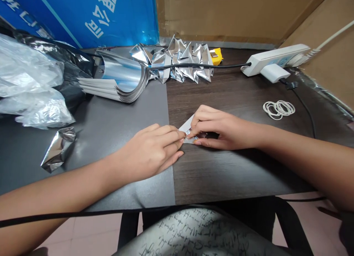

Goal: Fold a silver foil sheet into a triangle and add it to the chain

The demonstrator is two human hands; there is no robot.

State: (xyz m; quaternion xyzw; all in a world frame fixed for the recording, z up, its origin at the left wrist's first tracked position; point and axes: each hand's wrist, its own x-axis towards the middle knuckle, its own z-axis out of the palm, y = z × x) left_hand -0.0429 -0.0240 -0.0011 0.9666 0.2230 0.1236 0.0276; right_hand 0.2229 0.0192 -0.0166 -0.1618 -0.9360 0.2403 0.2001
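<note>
Pinching a foil sheet (187, 126), left hand (151, 152) and right hand (221, 130) creased it; folded pieces (179, 60) lay piled, a stack (121, 77) unfolded.

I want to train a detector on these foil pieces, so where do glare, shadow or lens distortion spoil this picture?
Head view: glare whitens the curved stack of silver sheets and the crumpled plastic; soft shadows lie under the left hand and right hand on the table; the wide lens bows the table's front edge; the foil piece between them is sharp but mostly covered.
</note>
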